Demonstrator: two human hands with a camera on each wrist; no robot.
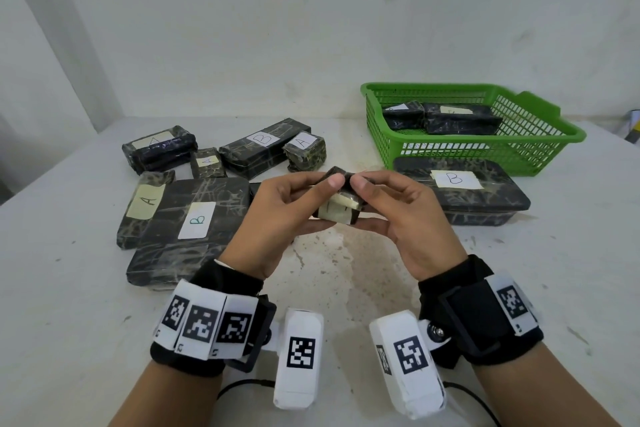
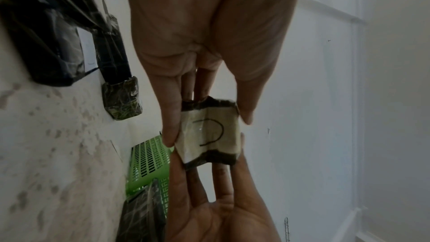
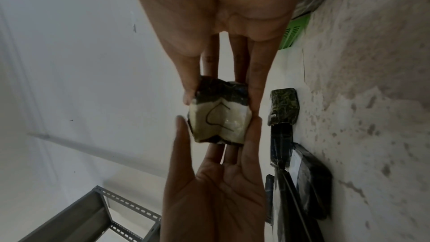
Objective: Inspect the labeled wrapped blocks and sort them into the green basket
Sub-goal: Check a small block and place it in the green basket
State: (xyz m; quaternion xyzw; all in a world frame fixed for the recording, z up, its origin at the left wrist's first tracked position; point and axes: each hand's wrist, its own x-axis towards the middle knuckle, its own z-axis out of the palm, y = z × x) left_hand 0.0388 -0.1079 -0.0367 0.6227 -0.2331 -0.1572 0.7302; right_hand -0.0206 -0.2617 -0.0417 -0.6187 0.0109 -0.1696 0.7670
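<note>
Pinching from both sides, the fingers (image 1: 334, 181) of the left hand (image 1: 277, 215) and the right hand (image 1: 405, 215) were clamped on one small wrapped block (image 1: 337, 208), held in the air above the desk (image 1: 346, 288) between the two palms. Its pale label (image 2: 209, 133) bore a hand-drawn curved letter and faced the wrists; dark wrap showed at both ends. Behind the left hand lay the unsorted wrapped blocks: a flat one labelled B (image 1: 197, 218), a long one labelled A (image 1: 145, 204) just beside it, and smaller ones marked A (image 1: 304, 151) and B (image 1: 263, 146) farther back. Right of the hands sat a flat block labelled B (image 1: 460, 191), touching the front wall of the green basket (image 1: 502, 156), which held two dark wrapped blocks (image 1: 443, 118)
</note>
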